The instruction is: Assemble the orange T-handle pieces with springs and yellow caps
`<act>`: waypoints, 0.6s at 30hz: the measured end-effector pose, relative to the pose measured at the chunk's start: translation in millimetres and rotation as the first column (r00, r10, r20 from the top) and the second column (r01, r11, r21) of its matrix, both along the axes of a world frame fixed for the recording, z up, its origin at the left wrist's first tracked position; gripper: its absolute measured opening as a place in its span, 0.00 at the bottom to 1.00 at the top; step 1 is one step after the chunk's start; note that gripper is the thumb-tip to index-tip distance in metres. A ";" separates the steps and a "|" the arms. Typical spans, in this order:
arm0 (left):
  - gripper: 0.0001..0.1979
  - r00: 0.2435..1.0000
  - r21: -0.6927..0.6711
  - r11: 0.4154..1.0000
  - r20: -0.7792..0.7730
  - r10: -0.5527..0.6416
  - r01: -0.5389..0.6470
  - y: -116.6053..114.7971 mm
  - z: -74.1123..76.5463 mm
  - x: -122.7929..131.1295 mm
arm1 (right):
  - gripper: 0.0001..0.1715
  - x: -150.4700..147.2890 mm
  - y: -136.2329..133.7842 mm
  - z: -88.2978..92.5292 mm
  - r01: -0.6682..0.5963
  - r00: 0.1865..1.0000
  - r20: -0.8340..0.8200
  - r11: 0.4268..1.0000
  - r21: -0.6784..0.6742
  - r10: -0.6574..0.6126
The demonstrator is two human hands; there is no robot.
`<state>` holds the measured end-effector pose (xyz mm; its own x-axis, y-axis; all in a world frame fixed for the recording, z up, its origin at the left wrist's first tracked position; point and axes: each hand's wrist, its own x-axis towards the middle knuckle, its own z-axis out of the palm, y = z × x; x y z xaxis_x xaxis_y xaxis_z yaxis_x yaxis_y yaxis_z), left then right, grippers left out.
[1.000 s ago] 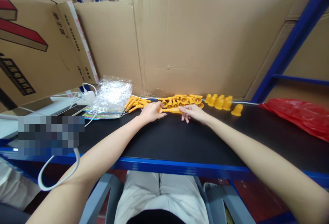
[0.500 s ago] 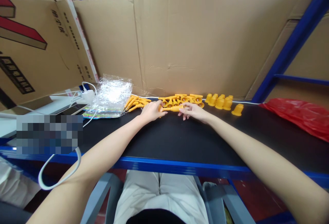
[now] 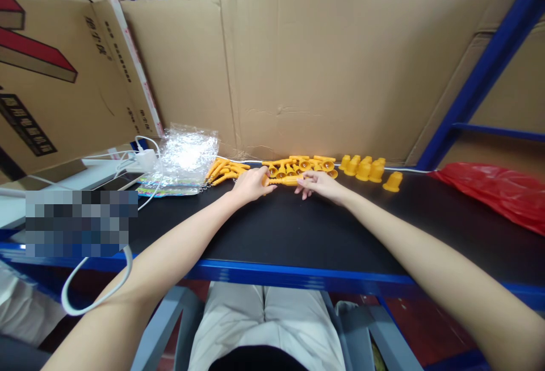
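My left hand [image 3: 251, 184] and my right hand [image 3: 320, 183] meet on one yellow plastic rod piece [image 3: 286, 180] at the far side of the black shelf top [image 3: 298, 229]. Each hand pinches one end of it. Right behind it lies a heap of yellow pieces with cup-shaped ends [image 3: 302, 165]. A bundle of yellow sticks [image 3: 223, 171] lies just left of my left hand. Several yellow caps [image 3: 366, 169] stand to the right, one yellow cap [image 3: 392, 181] apart from the rest.
A clear plastic bag [image 3: 187, 152] and a white charger with cables [image 3: 145, 161] lie at the left. A red plastic bag [image 3: 498, 192] lies at the right. Cardboard sheets [image 3: 319, 70] wall the back, and a blue steel edge [image 3: 298, 277] runs along the front.
The hands and the rod have barely shifted, a touch farther from me. Both hands keep their hold.
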<state>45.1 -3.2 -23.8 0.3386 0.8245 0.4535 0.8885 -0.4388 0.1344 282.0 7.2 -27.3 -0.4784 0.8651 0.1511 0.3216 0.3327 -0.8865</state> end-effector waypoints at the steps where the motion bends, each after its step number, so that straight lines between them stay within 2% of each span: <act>1: 0.19 1.000 -0.002 1.000 0.001 -0.002 0.002 -0.3 0.3 -0.1 | 0.23 -0.2 0.1 -0.1 0.004 1.000 -0.002 1.000 -0.004 -0.004; 4: 0.23 0.999 -0.003 0.999 0.030 -0.038 0.039 -1.9 1.5 -0.6 | 0.23 -0.9 1.6 -0.1 0.042 0.998 -0.050 0.999 -0.020 -0.043; 8: 0.39 0.982 0.034 0.992 0.139 -0.124 0.120 -2.3 2.2 -2.7 | 0.27 0.2 7.5 2.2 0.141 0.963 -0.234 0.990 0.032 -0.130; 10: 0.40 0.977 0.074 0.988 0.158 -0.145 0.135 0.6 1.7 -5.6 | 0.30 3.0 12.2 4.2 0.237 0.917 -0.345 0.969 0.072 -0.199; 12: 0.36 0.982 0.116 0.986 0.133 -0.133 0.117 5.8 0.7 -10.3 | 0.31 7.4 17.5 6.3 0.351 0.851 -0.449 0.932 0.096 -0.274; 15: 0.32 0.997 0.117 0.993 0.074 0.001 -0.010 14.8 -1.4 -19.4 | 0.31 16.5 25.8 9.3 0.495 0.755 -0.553 0.859 0.127 -0.353; 18: 0.31 0.979 0.032 0.979 0.013 0.202 -0.203 21.8 -5.1 -27.7 | 0.30 25.0 32.0 12.3 0.575 0.747 -0.554 0.776 0.258 -0.369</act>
